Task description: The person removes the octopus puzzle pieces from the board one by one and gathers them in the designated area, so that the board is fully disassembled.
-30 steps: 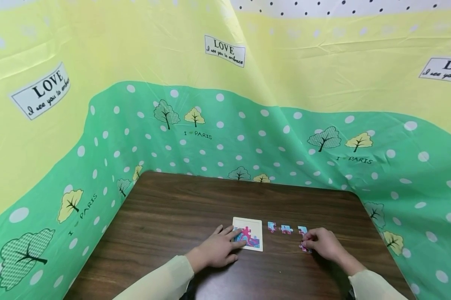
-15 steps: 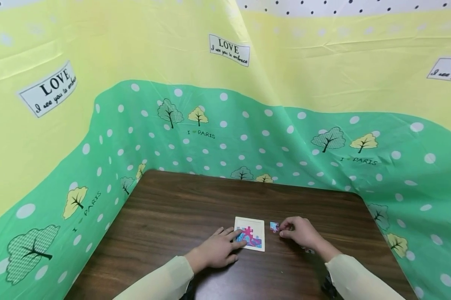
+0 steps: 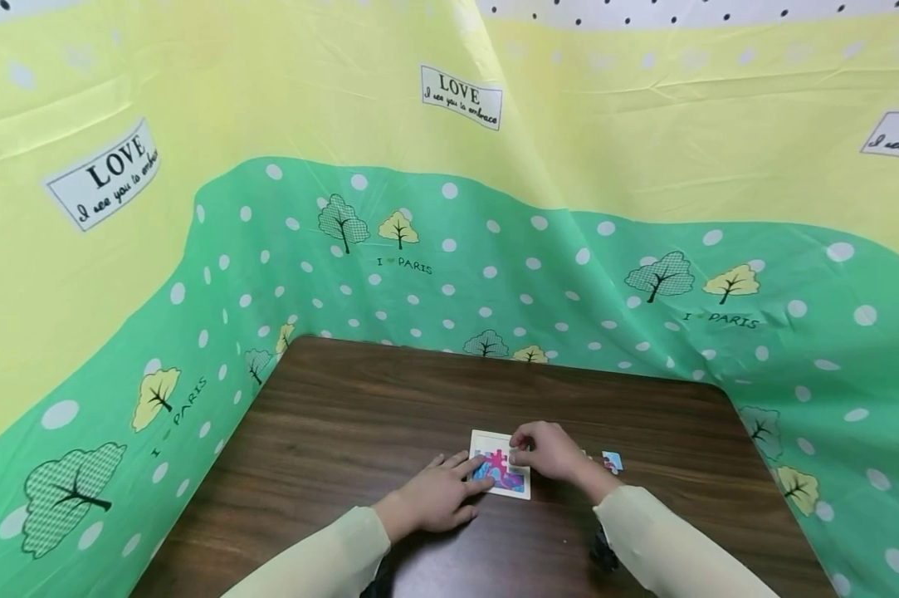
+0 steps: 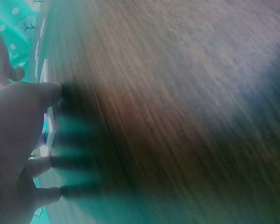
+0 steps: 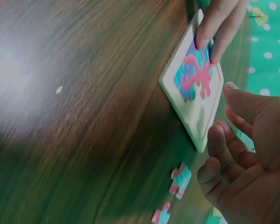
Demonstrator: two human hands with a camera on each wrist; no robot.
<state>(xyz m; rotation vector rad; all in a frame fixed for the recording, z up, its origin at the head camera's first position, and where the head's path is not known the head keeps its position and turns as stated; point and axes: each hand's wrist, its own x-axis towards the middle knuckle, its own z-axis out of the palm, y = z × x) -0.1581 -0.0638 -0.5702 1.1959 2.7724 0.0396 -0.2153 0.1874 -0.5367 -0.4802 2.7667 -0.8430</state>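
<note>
Surface (image 3: 374, 390): under puzzle tray (image 5: 198, 122)
Right hand (image 3: 552, 453): half-curled over tray's right edge; cannot tell if holding anything
Left hand (image 3: 436, 497): fingers spread on tray
Puzzle tray: near part filled, far part bare
Loose pieces (image 5: 181, 181): right of tray, unplaced

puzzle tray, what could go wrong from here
The right hand is close to the loose pieces and might brush them aside. The left hand rests on the puzzle tray; uneven pressure could shift it or disturb the fitted pieces.
</note>
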